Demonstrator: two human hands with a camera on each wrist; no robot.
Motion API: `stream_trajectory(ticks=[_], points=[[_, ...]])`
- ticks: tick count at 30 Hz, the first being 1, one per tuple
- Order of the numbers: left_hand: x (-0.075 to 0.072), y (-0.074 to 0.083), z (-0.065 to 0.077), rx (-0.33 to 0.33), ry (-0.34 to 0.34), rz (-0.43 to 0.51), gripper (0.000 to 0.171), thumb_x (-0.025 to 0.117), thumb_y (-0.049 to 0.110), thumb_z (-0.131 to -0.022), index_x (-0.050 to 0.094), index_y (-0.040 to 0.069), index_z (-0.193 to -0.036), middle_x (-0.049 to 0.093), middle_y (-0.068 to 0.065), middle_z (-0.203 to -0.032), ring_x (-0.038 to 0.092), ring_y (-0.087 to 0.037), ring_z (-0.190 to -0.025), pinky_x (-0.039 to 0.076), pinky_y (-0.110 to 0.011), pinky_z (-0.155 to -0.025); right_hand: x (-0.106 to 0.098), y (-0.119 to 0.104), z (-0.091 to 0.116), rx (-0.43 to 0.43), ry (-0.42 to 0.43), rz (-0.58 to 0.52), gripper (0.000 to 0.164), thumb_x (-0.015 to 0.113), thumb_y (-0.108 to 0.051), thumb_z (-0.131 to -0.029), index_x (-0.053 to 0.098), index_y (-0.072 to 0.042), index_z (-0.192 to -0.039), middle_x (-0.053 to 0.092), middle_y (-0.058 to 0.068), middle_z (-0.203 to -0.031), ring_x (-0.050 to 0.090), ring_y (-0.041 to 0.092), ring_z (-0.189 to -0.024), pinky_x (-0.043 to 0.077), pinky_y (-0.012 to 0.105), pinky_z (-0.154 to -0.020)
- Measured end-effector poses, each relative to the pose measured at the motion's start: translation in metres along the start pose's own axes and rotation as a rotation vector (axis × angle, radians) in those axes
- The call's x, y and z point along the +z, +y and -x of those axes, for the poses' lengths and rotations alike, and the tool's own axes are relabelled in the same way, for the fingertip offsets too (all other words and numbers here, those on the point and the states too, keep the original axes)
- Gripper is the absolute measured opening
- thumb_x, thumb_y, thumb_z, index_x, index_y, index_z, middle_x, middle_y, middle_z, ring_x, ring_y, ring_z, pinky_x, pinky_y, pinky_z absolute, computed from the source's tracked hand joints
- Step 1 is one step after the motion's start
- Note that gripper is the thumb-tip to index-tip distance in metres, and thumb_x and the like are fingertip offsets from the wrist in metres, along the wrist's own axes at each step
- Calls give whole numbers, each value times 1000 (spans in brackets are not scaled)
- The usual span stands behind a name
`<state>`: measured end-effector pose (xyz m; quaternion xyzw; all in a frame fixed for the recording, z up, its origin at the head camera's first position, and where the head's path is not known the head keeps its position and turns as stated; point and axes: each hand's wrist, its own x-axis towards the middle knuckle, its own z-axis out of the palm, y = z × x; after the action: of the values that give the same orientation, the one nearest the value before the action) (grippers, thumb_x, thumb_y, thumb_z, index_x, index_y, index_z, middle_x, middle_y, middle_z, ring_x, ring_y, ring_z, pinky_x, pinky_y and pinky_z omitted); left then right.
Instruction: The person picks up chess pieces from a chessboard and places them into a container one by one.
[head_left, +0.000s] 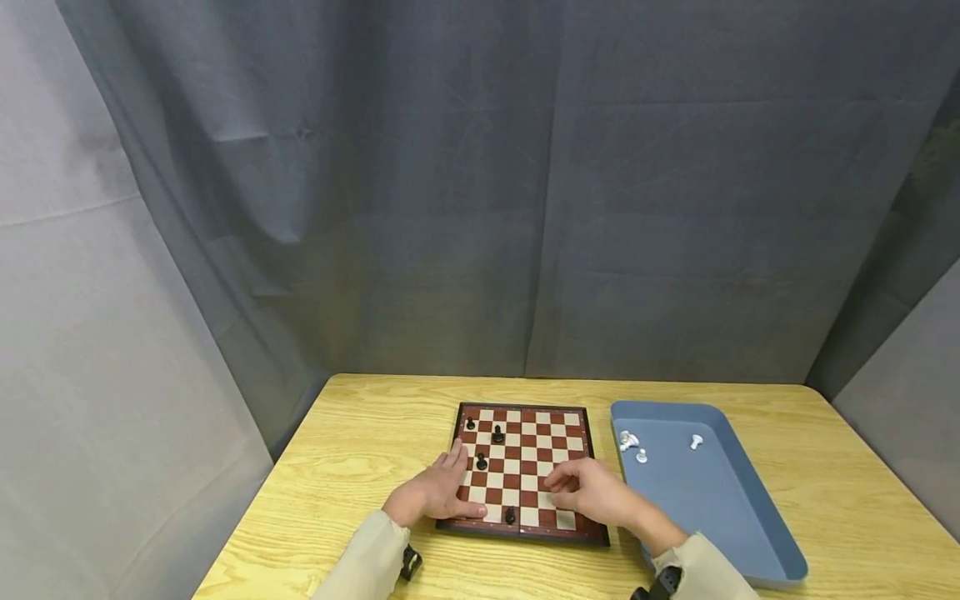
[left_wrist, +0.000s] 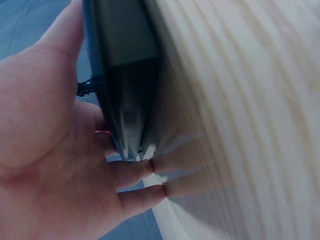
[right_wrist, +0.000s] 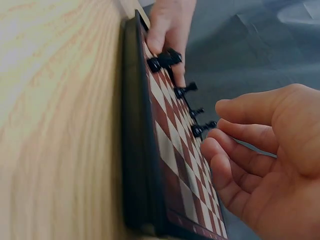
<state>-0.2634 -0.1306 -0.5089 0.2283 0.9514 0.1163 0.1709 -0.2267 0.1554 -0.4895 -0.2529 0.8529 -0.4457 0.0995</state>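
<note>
A red-and-white checkered chessboard (head_left: pixel 551 525) with a dark rim lies on the table. Several black chess pieces stand on its left half, among them one near the front edge (head_left: pixel 510 515) and a larger one (head_left: pixel 498 435) farther back. My left hand (head_left: pixel 442 487) rests at the board's left edge, its thumb over the front left squares. In the left wrist view its fingers (left_wrist: pixel 135 197) extend straight past the board's dark side to the tabletop. Over the right half hovers my right hand (head_left: pixel 592 493), fingers (right_wrist: pixel 245 102) loosely bent, nothing visible between them.
To the right of the board sits a blue-grey tray (head_left: pixel 772 517), holding white chess pieces: a cluster (head_left: pixel 628 441) and one piece (head_left: pixel 641 456) at its left side, another (head_left: pixel 696 442) farther right. A grey curtain (head_left: pixel 450 208) hangs behind the wooden table (head_left: pixel 300 508).
</note>
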Motion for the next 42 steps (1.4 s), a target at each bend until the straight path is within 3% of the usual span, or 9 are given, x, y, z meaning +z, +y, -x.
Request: stream_trajectory(ticks=[11,19,30,42], points=[[-2,1,1,-15,3,4,107,58,64,-82,10,-1,-151,1,-17,-157,16,-38,-140,27,-48,-108,26,-6,-13,-19,-42,-55,20,69,-2,-83,69,-2,-103,66,7,-96,61,16,-76,50,27,-64],[-1,-1,0,-13,-1,2,107,56,66,-82,9,0,-151,1,-16,-157,17,-37,-140,27,-47,-108,39,-5,-19,-12,-66,-10,23,72,-5,-82,69,-5,-105,65,2,-95,60,12,-76,50,26,-65],[-1,0,-1,-8,4,7,107,57,66,-82,9,0,-151,1,-17,-157,17,-38,-139,29,-48,-107,49,-4,-27,-45,-61,53,19,75,-10,-80,72,-11,-99,66,-6,-87,54,6,-64,46,23,-57],[0,-1,-3,-10,-6,-5,107,55,67,-82,9,0,-151,0,-16,-157,18,-38,-139,30,-48,-107,51,-5,-30,-68,-79,101,14,72,-9,-82,73,-12,-96,64,-6,-84,54,3,-64,46,22,-57]])
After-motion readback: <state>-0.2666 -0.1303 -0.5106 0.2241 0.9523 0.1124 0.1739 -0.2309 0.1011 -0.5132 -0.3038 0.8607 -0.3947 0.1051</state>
